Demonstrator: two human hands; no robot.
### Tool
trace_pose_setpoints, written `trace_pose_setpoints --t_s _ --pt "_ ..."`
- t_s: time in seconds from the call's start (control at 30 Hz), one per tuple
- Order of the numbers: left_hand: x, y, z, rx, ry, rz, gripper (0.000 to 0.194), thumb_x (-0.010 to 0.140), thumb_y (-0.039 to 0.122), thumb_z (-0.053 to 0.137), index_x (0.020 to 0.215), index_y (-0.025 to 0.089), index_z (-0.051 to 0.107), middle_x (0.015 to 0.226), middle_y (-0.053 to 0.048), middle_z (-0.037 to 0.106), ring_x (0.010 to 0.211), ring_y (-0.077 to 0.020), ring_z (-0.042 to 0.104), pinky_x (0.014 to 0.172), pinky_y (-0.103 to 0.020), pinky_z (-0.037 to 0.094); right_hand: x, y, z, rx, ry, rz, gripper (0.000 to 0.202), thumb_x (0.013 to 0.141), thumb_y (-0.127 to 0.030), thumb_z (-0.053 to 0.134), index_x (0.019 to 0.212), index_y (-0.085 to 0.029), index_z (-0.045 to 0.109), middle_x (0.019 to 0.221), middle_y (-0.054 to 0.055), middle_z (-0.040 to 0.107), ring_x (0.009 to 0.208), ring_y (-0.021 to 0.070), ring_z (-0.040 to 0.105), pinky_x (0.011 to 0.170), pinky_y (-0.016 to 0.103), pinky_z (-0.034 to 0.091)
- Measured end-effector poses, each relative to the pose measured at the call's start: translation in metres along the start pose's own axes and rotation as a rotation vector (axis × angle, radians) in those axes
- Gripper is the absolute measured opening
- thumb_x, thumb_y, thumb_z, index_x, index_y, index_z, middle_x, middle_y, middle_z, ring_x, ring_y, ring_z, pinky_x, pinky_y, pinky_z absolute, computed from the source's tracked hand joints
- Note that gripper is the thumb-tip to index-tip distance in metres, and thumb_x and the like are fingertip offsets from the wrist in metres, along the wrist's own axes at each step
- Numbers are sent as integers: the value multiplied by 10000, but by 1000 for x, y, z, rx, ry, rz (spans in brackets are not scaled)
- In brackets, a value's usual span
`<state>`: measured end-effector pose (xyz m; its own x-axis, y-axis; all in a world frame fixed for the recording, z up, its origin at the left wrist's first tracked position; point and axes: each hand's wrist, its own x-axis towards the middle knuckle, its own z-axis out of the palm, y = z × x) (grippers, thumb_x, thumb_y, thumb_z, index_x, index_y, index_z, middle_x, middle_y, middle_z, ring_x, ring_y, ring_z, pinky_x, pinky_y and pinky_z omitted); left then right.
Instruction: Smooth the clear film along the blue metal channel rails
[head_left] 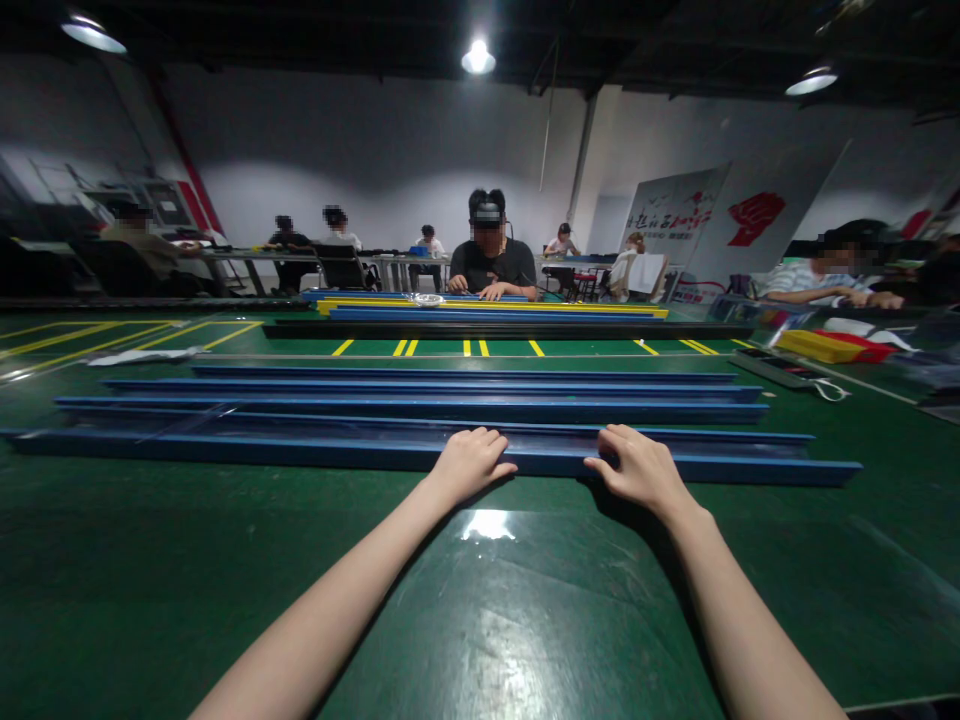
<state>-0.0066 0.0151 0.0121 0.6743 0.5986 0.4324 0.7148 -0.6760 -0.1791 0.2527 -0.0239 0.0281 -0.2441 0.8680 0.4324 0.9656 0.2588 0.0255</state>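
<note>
A long blue channel (300, 450) lies across the green table (480, 620), nearest to me. My left hand (472, 462) grips its front wall near the middle, fingers curled over the edge and thumb in front. To the right, my right hand (634, 464) holds the same channel in a similar way, thumb towards the front wall. Just behind it, more blue channels (525, 408) lie roughly parallel, and clear film (187, 424) shows at the left of the channels.
A long black strip (510, 331) crosses the table farther back, with yellow (585, 309) and blue strips behind it. Opposite me sits a person (491, 260). Yellow and red trays (817, 346) and a dark device (780, 369) lie at the right.
</note>
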Motion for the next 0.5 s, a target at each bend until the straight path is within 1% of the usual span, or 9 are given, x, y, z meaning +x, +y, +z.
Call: trace_pose_setpoints --t_s 0.13,0.23,0.3,0.4,0.5 --pt "-3 1 4 41 70 21 314 816 469 464 804 162 529 783 -35 602 752 -181 554 598 -282 377 2 -7 5 59 -13 -65 223 806 -402 423 755 -200 500 795 37 573 750 160 521 601 244 334" --pt "-4 2 7 65 110 33 322 820 472 455 807 160 530 773 -34 598 743 -183 545 608 -291 367 5 -22 10 52 7 -126 258 820 -428 413 776 -190 503 822 50 571 767 167 519 626 250 348" --pt "-4 2 8 79 125 41 318 817 468 464 812 158 532 770 -35 597 741 -183 541 613 -293 360 8 -33 13 42 42 -167 280 831 -440 405 766 -185 501 797 52 566 761 168 516 635 251 349" --pt "-4 2 8 98 134 58 312 811 463 478 813 155 533 772 -39 595 742 -182 536 613 -292 346 12 -41 17 48 93 -210 280 844 -428 398 743 -186 497 772 50 563 737 160 511 619 244 338" --pt "-4 1 8 108 138 69 316 813 464 475 822 152 532 779 -45 591 743 -183 531 613 -293 339 14 -41 18 62 104 -233 273 850 -402 396 716 -186 496 743 41 558 692 144 503 572 234 309"
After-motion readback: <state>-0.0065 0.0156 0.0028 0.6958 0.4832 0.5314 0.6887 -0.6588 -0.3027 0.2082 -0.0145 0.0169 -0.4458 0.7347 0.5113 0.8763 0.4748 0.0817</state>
